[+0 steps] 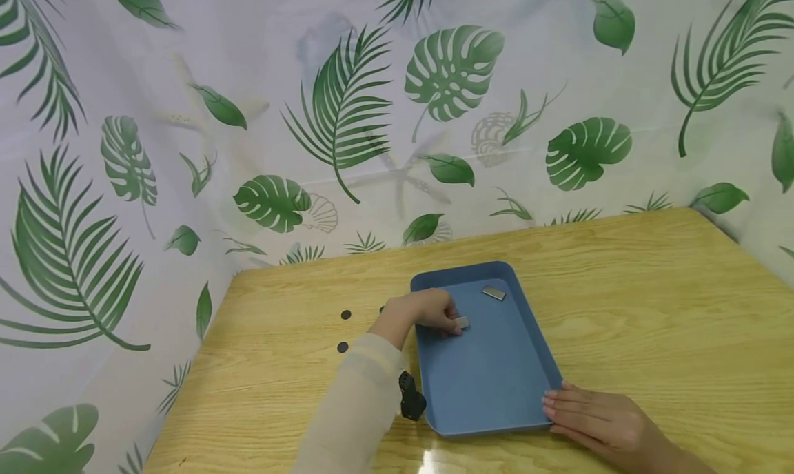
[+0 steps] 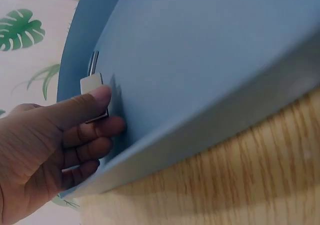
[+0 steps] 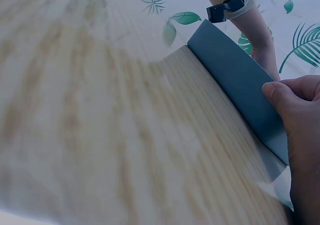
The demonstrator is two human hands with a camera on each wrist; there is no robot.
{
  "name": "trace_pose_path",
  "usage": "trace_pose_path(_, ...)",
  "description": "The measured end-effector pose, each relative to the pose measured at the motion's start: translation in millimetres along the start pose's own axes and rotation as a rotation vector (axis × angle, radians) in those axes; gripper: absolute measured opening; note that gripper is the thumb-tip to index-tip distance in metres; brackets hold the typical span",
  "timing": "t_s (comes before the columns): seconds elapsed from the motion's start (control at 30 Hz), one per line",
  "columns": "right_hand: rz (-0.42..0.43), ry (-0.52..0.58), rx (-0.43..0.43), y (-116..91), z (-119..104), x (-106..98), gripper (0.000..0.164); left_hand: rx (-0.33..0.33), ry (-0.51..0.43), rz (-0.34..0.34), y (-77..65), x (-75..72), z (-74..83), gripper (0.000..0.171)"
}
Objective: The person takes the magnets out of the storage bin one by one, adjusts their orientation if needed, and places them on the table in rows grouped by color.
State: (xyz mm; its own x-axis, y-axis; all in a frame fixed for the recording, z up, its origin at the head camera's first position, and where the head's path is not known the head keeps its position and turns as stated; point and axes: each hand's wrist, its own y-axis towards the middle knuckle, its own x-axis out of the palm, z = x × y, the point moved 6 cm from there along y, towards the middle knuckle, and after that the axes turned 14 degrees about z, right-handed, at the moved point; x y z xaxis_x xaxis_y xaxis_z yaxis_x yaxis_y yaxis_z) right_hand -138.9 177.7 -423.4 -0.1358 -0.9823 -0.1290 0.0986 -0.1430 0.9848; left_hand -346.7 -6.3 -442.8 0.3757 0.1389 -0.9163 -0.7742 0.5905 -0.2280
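Head view: clock directions read around the tray's middle, 12 at the top of the picture.
Tray: shallow blue rectangular tray (image 1: 490, 371), raised walls, slightly turned on a yellow wood-grain table (image 1: 651, 308).
Left hand: reaches in over the tray's 9 o'clock wall; left hand (image 1: 437, 312) is at about 10 o'clock.
Left fingers: narrow, thumb and index pinching the held piece; other fingers curled beneath.
Held piece: small flat rectangular silver-white piece (image 2: 91, 83), inside the tray at 10 to 11 o'clock; cannot tell if it touches the floor.
Second piece: small silver-grey rectangular piece with dark edge (image 1: 494, 293), flat on the tray floor at 12 o'clock, apart from the held one.
Right hand: right hand (image 1: 595, 419) at the 4 o'clock corner, fingertips over the rim, thumb against the outer wall, gripping the tray.
Discs: small round black discs (image 1: 342, 347) on the table around 9 o'clock, one part-hidden by the left forearm.
Sleeve: cream fabric sleeve (image 1: 353, 405), left arm, black boxy wrist device (image 1: 411, 397) at 8 o'clock.
Backdrop: white cloth with green leaf print (image 1: 527, 47), beyond the table.
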Motion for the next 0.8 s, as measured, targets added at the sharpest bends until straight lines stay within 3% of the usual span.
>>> trace_pose_path(0.3,-0.004,0.004,0.007,-2.9,0.0,-1.2,0.020,0.119,0.020,0.018,-3.0,-4.4,14.0,0.011)
trace_pose_path(0.57,-0.001,-0.001,-0.006,1.0,-1.6,-1.1,0.020,0.163,0.050,0.089,-2.7,-3.9,20.4,0.019)
trace_pose_path(0.8,0.000,0.011,-0.017,3.7,-3.2,-0.7,0.020,0.192,0.017,0.177,-3.0,-0.4,12.3,0.020)
